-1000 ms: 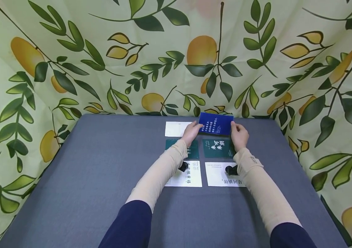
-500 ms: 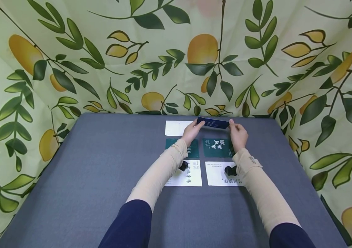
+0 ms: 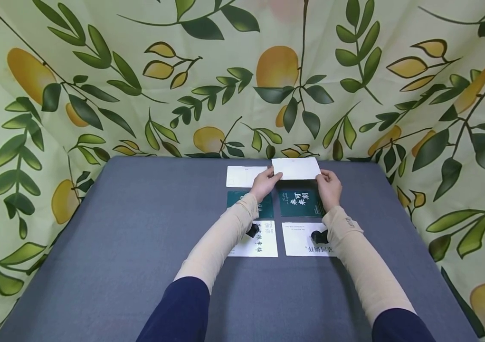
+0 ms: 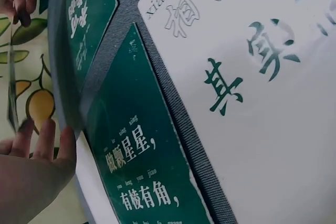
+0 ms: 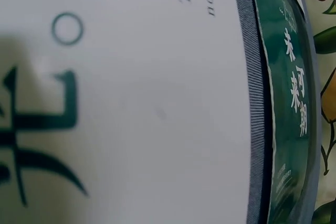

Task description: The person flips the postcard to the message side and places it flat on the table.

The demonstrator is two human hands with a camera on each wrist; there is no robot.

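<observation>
Both hands hold a postcard [image 3: 296, 168] above the far part of the table, its plain white side facing the head camera. My left hand [image 3: 264, 184] pinches its left end, and my right hand [image 3: 330, 189] grips the lower right corner. In the left wrist view the postcard [image 4: 12, 80] appears nearly edge-on between the two hands. Just below it lies a dark green card [image 3: 299, 203] with white Chinese writing. Another green card [image 4: 134, 145] lies beneath my left forearm, partly hidden by it in the head view.
A white card [image 3: 245, 176] lies left of the held postcard. Nearer me are two white cards with dark lettering, the left card [image 3: 263, 242] and the right card [image 3: 299, 242], partly covered by my forearms. A patterned cloth [image 3: 208, 95] hangs behind the grey table [image 3: 139, 247].
The postcard has been flipped in my hands: its blue printed face showed first, then it tilted nearly flat, and now the white side shows. My hands stay in almost the same place.
</observation>
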